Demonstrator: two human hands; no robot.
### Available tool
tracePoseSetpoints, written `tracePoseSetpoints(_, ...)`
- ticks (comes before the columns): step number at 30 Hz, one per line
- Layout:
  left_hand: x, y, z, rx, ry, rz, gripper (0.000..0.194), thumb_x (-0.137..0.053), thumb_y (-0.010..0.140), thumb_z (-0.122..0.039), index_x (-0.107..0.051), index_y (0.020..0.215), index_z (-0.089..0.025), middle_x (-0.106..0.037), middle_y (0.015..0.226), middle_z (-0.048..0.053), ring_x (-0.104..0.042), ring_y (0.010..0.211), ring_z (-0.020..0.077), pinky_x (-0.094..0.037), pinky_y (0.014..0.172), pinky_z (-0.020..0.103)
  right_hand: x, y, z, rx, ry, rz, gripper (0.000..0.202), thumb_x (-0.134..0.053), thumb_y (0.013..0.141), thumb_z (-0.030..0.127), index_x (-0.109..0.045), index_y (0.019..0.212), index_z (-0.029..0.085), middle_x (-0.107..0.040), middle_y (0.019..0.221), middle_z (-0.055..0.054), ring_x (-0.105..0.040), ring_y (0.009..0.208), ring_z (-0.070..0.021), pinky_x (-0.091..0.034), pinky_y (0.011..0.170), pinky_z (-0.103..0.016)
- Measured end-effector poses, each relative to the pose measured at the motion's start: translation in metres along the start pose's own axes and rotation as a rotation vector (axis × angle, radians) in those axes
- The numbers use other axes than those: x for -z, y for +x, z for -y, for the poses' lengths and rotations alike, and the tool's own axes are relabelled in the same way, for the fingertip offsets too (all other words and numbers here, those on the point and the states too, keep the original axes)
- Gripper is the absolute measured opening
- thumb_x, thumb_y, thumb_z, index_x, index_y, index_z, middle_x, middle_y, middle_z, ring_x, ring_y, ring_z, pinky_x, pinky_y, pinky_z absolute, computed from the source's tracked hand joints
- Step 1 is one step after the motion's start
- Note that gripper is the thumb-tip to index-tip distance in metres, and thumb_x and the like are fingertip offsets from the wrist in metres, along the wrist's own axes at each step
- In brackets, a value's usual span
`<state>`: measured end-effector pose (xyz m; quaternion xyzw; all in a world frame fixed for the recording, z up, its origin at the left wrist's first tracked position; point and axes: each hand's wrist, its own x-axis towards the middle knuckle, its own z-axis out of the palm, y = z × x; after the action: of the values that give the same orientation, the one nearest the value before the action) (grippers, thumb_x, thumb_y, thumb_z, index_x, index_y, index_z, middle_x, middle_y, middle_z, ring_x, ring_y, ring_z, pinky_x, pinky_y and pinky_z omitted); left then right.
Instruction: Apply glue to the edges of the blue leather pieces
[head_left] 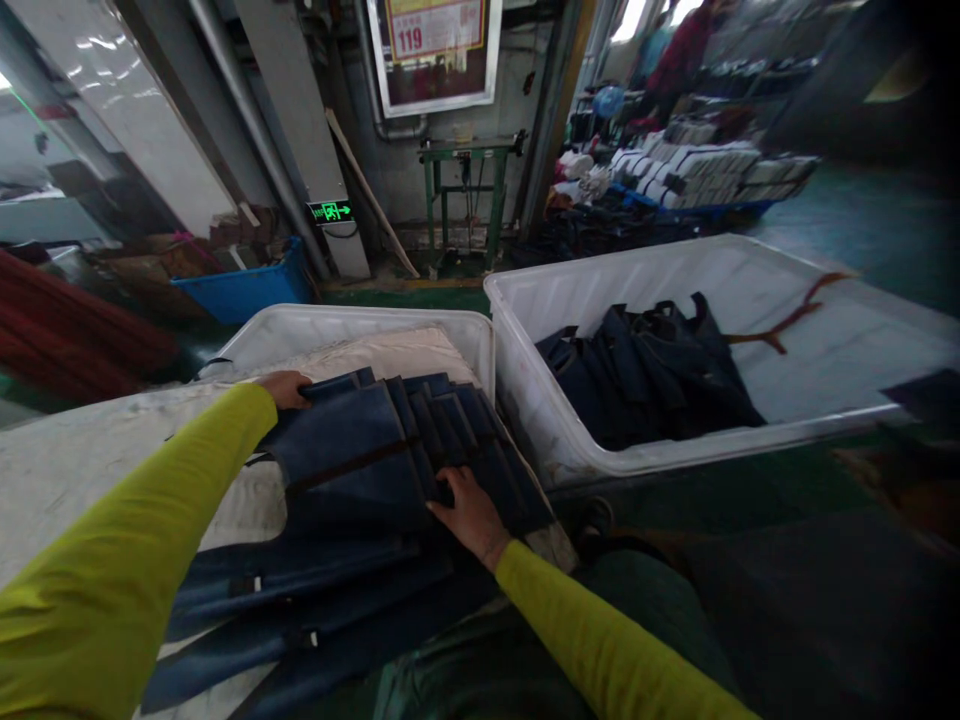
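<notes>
Apparently you're aligning lapped dark blue garments [345, 430], centre frame: left hand [286, 389] curled at their edge, pinch unclear, right hand [474, 516] thumb-and-finger parted; next move likely needs light, even contact.

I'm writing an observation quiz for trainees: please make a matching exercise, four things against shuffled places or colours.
1. Left hand
2. Blue tub
3. Green metal stand
4. Sleeves

A. Yellow-green
B. Below the framed sign
C. At the far edge of the dark blue garments
D. Beside the pillar with the lit exit sign

Pairs: 1-C, 2-D, 3-B, 4-A
</notes>
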<state>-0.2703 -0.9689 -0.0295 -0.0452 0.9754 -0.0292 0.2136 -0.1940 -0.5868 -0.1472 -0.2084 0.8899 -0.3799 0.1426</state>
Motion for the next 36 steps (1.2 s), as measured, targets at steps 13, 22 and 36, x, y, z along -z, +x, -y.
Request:
tracePoseSetpoints(13, -0.147, -0.034, -0.185, -0.282, -0.147, -0.537, 0.048, -0.034, 0.091, -0.040, -0.037, 0.134, -0.019, -0.040, 0.140, 0.009, -0.034, 0.129, 0.0222, -0.029, 0.105, 0.045, 0.037, -0.001, 0.021, 0.058, -0.030, 0.224, 0.038, -0.066, 0.072, 0.024, -0.057, 0.107, 0.013, -0.057, 0.103, -0.010, -0.059, 0.091, -0.0187, -0.046, 0.081, -0.028)
tracePoseSetpoints(22, -0.163, -0.025, -0.177, -0.310, -0.087, -0.594, 0.051, -0.037, 0.090, -0.036, -0.032, 0.138, -0.022, -0.041, 0.139, 0.009, -0.036, 0.129, 0.0214, -0.026, 0.107, 0.044, 0.260, 0.099, 0.019, 0.280, 0.019, -0.141, 0.026, -0.048, 0.087, 0.030, -0.062, 0.098, 0.012, -0.064, 0.087, -0.003, -0.058, 0.075, -0.0101, -0.044, 0.069, -0.021)
tracePoseSetpoints(36, -0.175, -0.019, -0.167, -0.354, 0.012, -0.623, 0.061, -0.035, 0.087, -0.034, -0.015, 0.144, -0.024, -0.041, 0.139, 0.006, -0.042, 0.124, 0.0208, -0.031, 0.101, 0.039, 0.196, 0.182, -0.203, -0.770, -0.259, 0.473, 0.064, -0.053, 0.077, 0.060, -0.065, 0.091, -0.001, -0.066, 0.072, -0.018, -0.066, 0.064, -0.0252, -0.051, 0.054, -0.032)
